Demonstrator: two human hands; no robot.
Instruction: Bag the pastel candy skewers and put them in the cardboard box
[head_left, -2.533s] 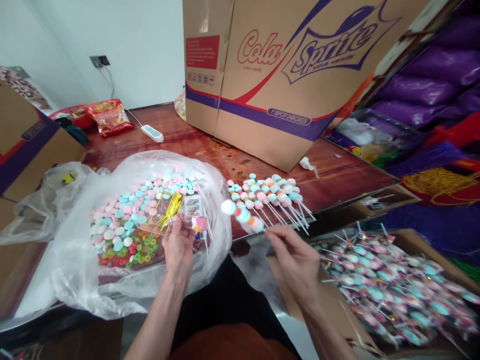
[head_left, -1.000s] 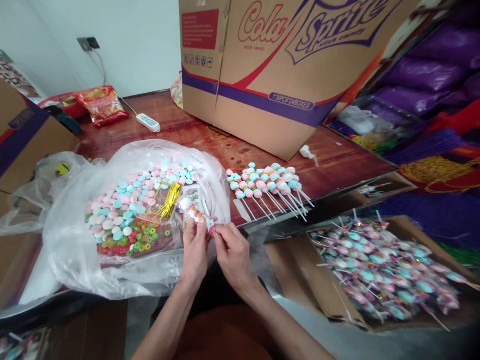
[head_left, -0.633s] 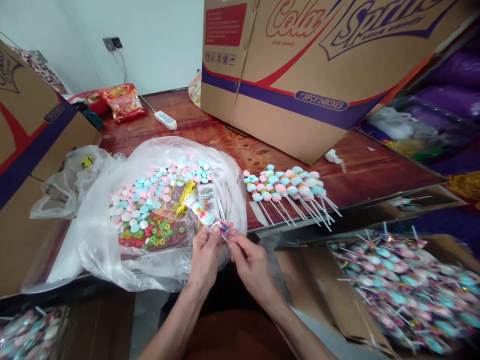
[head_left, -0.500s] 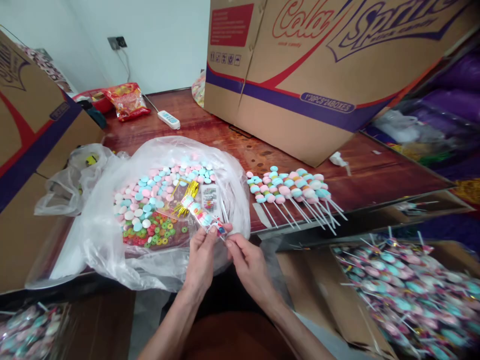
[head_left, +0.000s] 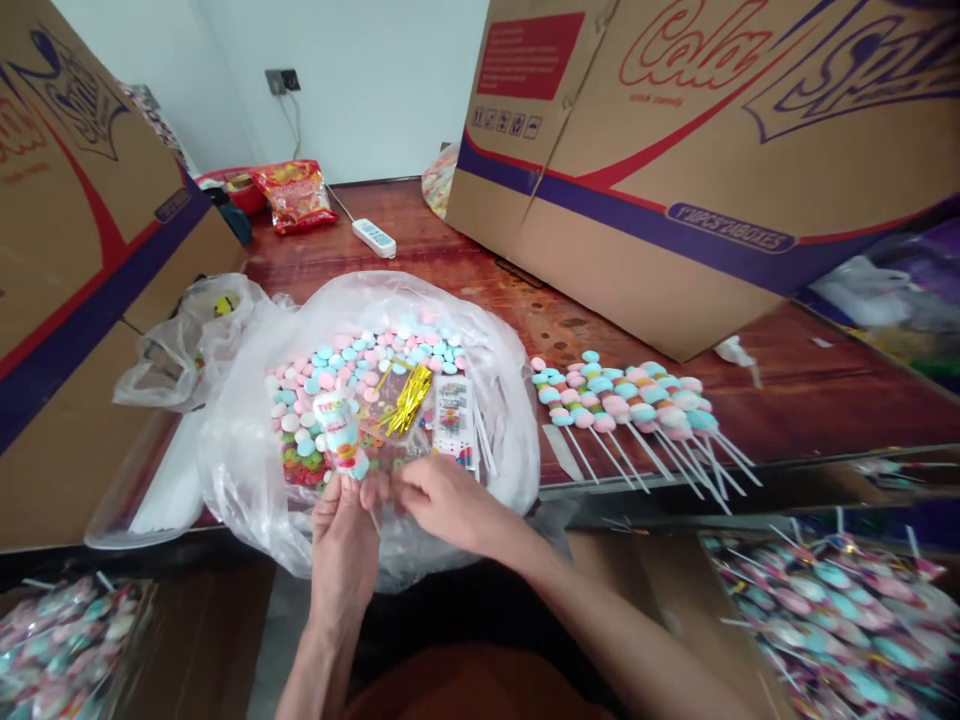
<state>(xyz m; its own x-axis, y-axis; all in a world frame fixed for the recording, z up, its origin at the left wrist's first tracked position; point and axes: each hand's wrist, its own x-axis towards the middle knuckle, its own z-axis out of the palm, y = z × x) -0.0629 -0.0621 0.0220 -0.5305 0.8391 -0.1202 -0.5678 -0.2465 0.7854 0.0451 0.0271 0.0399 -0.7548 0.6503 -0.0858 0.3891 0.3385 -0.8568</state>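
My left hand (head_left: 345,535) is closed around the lower end of a candy skewer in a printed clear wrapper (head_left: 340,430), which stands nearly upright with its stick pointing down. Close beside it, my right hand (head_left: 450,505) has its fingers pinched together; whatever they hold is hidden. Beyond the hands are gold twist ties (head_left: 407,400) and a stack of printed wrappers (head_left: 453,415). Pink, blue and white candies (head_left: 322,365) and ring gummies (head_left: 300,470) lie in an opened plastic bag (head_left: 232,460).
Several unwrapped candy skewers (head_left: 630,395) lie at the table's right. Large cartons (head_left: 600,220) stand at the back right and left. Boxes of wrapped skewers (head_left: 840,620) sit below the table edge on both sides. A red snack packet (head_left: 296,195) and power strip (head_left: 373,238) lie behind.
My left hand has moved left and turned the wrapped skewer more upright. My right hand has drawn slightly away from the stick and turned palm down. The view has swung left.
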